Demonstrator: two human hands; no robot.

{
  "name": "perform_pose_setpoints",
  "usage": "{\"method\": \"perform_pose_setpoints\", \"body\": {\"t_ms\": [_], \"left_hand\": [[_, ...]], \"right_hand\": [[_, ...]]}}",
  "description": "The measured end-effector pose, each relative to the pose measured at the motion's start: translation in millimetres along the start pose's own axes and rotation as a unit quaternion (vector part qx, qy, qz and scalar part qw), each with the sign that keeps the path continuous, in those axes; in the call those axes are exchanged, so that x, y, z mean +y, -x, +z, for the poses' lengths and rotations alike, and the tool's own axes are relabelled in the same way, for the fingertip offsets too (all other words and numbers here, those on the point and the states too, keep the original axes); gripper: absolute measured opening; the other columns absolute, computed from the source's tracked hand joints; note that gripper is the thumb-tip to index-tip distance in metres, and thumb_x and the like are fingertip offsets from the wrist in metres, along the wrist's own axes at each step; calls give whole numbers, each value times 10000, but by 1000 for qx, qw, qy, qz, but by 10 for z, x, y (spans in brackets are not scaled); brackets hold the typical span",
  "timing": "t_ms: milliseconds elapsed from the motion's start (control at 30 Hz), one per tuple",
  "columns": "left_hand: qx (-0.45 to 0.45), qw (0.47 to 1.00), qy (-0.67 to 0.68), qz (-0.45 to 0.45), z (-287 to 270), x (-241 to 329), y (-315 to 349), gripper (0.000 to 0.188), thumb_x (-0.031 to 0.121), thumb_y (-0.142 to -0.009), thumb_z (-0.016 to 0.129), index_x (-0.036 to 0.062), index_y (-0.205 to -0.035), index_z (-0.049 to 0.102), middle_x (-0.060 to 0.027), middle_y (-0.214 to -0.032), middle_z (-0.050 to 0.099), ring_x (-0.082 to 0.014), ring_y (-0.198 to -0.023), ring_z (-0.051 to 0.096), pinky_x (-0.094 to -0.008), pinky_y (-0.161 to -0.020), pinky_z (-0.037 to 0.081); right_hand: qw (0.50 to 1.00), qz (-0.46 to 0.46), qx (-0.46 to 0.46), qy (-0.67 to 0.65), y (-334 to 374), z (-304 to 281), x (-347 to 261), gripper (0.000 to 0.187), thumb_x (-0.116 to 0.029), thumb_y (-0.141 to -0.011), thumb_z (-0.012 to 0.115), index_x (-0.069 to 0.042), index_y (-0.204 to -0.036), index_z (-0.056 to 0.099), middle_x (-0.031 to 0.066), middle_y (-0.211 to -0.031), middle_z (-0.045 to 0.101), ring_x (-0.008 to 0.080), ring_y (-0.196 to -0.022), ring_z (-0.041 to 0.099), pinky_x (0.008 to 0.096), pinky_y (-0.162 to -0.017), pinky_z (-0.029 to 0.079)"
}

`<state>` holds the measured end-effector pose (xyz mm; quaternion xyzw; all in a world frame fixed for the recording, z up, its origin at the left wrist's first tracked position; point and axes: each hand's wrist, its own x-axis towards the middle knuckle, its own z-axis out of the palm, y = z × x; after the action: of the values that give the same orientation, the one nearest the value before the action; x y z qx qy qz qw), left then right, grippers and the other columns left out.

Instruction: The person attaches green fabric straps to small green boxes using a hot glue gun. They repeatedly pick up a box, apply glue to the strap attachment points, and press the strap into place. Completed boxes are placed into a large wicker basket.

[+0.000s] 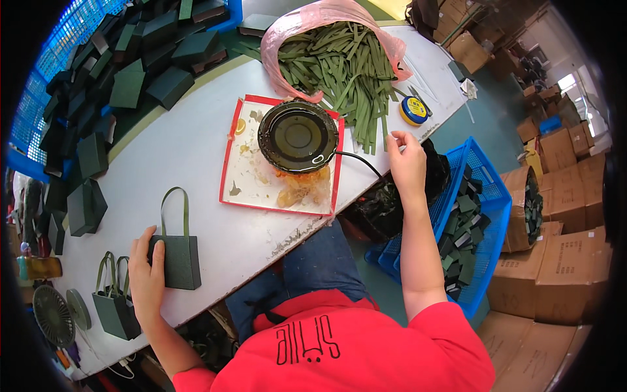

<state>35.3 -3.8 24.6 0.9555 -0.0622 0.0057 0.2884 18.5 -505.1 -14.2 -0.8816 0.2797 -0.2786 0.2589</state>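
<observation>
Left hand [145, 271] flat on a handled green box [179, 260] beside two finished ones [114, 304], right hand [405, 160] pinching at the ribbon strips [339, 68], stacks of boxes [117, 72] awaiting handles.

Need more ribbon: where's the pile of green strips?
In the head view, the green strips spill from a pink bag at the table's far edge, beyond the round black pot.

A long white table [189, 150] carries a red-rimmed tray [230, 157] at its middle, a pink bag of green strips [339, 62] at the far end, a blue-and-yellow tape roll [413, 110] to the right, and dark green handled bags [176, 251] near left.
</observation>
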Motion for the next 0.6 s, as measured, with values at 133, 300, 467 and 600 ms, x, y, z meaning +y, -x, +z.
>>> {"method": "perform_pose_setpoints", "body": {"t_ms": [133, 300, 467, 600], "left_hand": [[-31, 990, 101, -95, -57, -272, -27, 186, 160, -945, 634, -6, -1023, 604, -99, -1048, 600, -211, -933, 573, -327, -814, 443], [151, 979, 121, 62, -138, -329, -63, 261, 111, -888, 699, 24, -729, 510, -127, -1196, 578, -218, -1113, 536, -374, -956, 412], [178, 956, -30, 230, -190, 100, -67, 362, 16, -729, 724, 37, -579, 396, -177, -1436, 507, -433, -1427, 347, -539, -1153, 237], [-5, 977, -77, 197, -54, 330, -58, 314, 94, -621, 809, 35, -675, 506, -201, -1526, 409, -443, -1441, 307, -601, -1179, 165]], "right_hand": [[995, -9, -3, 98, -90, 82, 104, 252, -262, -880, 701, -13, -895, 671, 132, -869, 656, 310, -828, 649, 411, -757, 507], [997, -1, -40, 71, -159, 105, 238, 259, -264, -868, 716, -12, -866, 659, 140, -892, 647, 312, -796, 645, 410, -746, 507], [999, -3, -6, -32, -108, 85, 162, 241, -220, -870, 726, 5, -862, 639, 128, -901, 655, 252, -727, 627, 367, -702, 504], [988, -2, -15, -155, -93, 89, 243, 207, -172, -881, 725, 9, -896, 625, 88, -908, 673, 142, -649, 585, 307, -635, 493]]}}
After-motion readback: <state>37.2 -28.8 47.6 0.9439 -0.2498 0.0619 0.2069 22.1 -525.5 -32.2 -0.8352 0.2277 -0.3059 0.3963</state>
